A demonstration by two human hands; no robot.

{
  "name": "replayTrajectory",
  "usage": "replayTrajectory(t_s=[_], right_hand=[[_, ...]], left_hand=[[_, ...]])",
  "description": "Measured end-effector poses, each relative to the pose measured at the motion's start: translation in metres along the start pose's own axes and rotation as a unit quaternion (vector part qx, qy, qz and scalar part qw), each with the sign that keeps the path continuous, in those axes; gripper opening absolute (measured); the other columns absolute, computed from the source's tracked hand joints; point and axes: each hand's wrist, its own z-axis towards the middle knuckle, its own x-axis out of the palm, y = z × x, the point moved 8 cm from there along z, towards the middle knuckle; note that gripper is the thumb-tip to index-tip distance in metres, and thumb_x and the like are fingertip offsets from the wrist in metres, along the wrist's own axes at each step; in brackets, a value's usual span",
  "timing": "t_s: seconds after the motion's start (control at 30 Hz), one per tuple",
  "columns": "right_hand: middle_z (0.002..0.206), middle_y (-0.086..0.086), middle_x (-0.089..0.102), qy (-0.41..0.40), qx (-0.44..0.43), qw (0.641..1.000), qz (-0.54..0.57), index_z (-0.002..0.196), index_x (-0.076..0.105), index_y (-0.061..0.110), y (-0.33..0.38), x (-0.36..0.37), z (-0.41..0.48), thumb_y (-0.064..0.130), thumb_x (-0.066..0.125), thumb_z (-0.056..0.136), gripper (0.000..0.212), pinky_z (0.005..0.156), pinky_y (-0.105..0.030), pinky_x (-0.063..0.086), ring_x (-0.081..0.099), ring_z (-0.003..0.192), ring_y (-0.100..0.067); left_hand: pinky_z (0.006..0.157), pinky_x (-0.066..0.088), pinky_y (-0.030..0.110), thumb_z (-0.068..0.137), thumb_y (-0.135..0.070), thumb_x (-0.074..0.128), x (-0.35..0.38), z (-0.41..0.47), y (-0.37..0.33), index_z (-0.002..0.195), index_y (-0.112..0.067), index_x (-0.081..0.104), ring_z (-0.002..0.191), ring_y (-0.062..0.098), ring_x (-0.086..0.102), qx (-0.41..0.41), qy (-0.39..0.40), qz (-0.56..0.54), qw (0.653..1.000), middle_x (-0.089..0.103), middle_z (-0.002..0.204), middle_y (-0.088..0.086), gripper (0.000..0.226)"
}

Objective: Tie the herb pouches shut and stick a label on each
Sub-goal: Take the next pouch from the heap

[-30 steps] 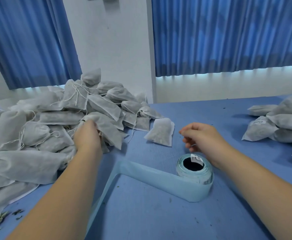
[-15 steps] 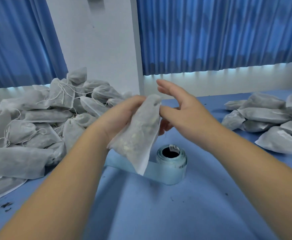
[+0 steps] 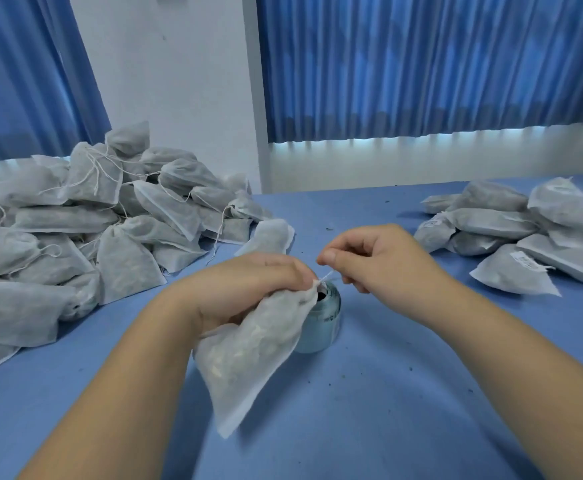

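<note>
Left hand (image 3: 248, 289) bunches the neck of the pouch (image 3: 248, 362), likely steadying it so the cord can cinch; right hand (image 3: 373, 261) pinches the thin white drawstring (image 3: 325, 277) just beside that grip. Soft gauzy fabric sags below, lumpy with herbs; label roll (image 3: 324, 327) sits right behind

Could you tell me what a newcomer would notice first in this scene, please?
Centre front, the left hand grips the neck of a herb pouch while the right hand pinches its drawstring, in front of the label roll. A big heap of pouches fills the left of the table; a smaller pile lies at the right.
</note>
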Motion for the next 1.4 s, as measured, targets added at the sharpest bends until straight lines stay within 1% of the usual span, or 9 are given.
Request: replayTrajectory(t_s=[0.13,0.23,0.33,0.4,0.63,0.87,1.03,1.2,1.4], right_hand=[[0.057,0.006,0.055,0.007,-0.042,0.999,-0.03,0.072,0.071,0.023,0.01,0.01,-0.002,0.02,0.067,0.088,0.016,0.055,-0.019,0.04,0.046,0.053,-0.005],[0.067,0.0,0.061,0.022,-0.069,0.997,-0.021,0.079,0.07,0.024,0.015,0.017,-0.006,0.018,0.066,0.089,0.013,0.062,-0.024,0.044,0.051,0.062,-0.008],[0.07,-0.004,0.063,0.021,-0.086,0.996,0.014,0.082,0.071,0.023,0.018,0.016,-0.009,0.016,0.066,0.089,0.011,0.062,-0.025,0.043,0.051,0.064,-0.01],[0.066,0.007,0.06,0.018,-0.098,0.995,0.001,0.081,0.071,0.023,0.019,0.015,-0.01,0.013,0.067,0.088,0.013,0.063,-0.022,0.042,0.051,0.064,-0.007],[0.073,0.006,0.064,-0.053,-0.1,0.993,-0.026,0.071,0.067,0.027,0.016,0.006,-0.01,0.014,0.066,0.087,0.02,0.061,-0.015,0.042,0.053,0.065,-0.005],[0.055,0.017,0.054,-0.06,-0.087,0.994,-0.03,0.071,0.065,0.025,0.011,0.009,-0.013,0.017,0.065,0.09,0.02,0.051,-0.01,0.034,0.045,0.051,-0.003],[0.063,0.003,0.058,-0.039,-0.139,0.987,-0.074,0.075,0.068,0.016,0.027,0.014,-0.019,0.01,0.065,0.087,0.014,0.056,-0.011,0.037,0.051,0.058,0.002],[0.064,0.009,0.057,-0.046,-0.173,0.979,-0.101,0.068,0.064,0.036,0.036,0.004,-0.021,0.008,0.07,0.083,0.032,0.059,-0.012,0.036,0.051,0.063,-0.005],[0.07,0.013,0.054,-0.049,-0.195,0.966,-0.165,0.074,0.07,0.025,0.036,0.0,-0.02,0.012,0.071,0.084,0.016,0.063,-0.01,0.035,0.053,0.068,-0.006]], left_hand=[[0.062,0.053,0.025,0.075,-0.004,0.054,0.013,-0.007,-0.003,0.075,-0.011,0.07,0.068,0.026,0.068,-0.005,0.04,-0.071,0.997,0.069,0.074,0.013,0.017],[0.063,0.056,0.029,0.078,0.007,0.049,0.012,-0.006,-0.006,0.061,-0.01,0.064,0.063,0.025,0.067,0.008,0.016,-0.099,0.995,0.069,0.072,0.016,0.028],[0.068,0.046,0.034,0.063,-0.008,0.05,0.002,-0.006,-0.006,0.051,-0.019,0.066,0.052,0.019,0.056,0.011,-0.049,-0.085,0.995,0.065,0.062,0.007,0.023],[0.069,0.039,0.035,0.058,-0.016,0.049,-0.003,-0.007,-0.007,0.053,-0.018,0.067,0.056,0.019,0.051,0.009,-0.081,-0.055,0.995,0.064,0.062,0.005,0.019],[0.045,0.035,0.02,0.081,-0.034,0.063,0.004,-0.012,-0.017,0.065,-0.017,0.071,0.048,0.012,0.039,0.05,-0.049,-0.052,0.996,0.051,0.052,-0.001,0.025],[0.044,0.036,0.02,0.094,-0.015,0.055,-0.008,-0.016,-0.024,0.082,-0.011,0.079,0.047,0.011,0.041,0.109,-0.116,-0.194,0.968,0.05,0.056,0.0,0.028],[0.055,0.035,0.02,0.093,-0.014,0.057,-0.013,-0.022,-0.032,0.079,-0.001,0.073,0.046,0.001,0.044,0.125,-0.208,0.003,0.97,0.054,0.053,-0.01,0.025],[0.044,0.026,0.009,0.093,-0.012,0.057,-0.001,-0.024,-0.04,0.058,-0.008,0.058,0.042,0.001,0.035,0.137,-0.179,0.102,0.969,0.043,0.049,-0.009,0.036],[0.063,0.038,0.021,0.084,-0.037,0.066,0.001,-0.021,-0.026,0.07,-0.014,0.074,0.056,0.003,0.048,0.07,-0.137,0.153,0.976,0.055,0.054,-0.008,0.028]])
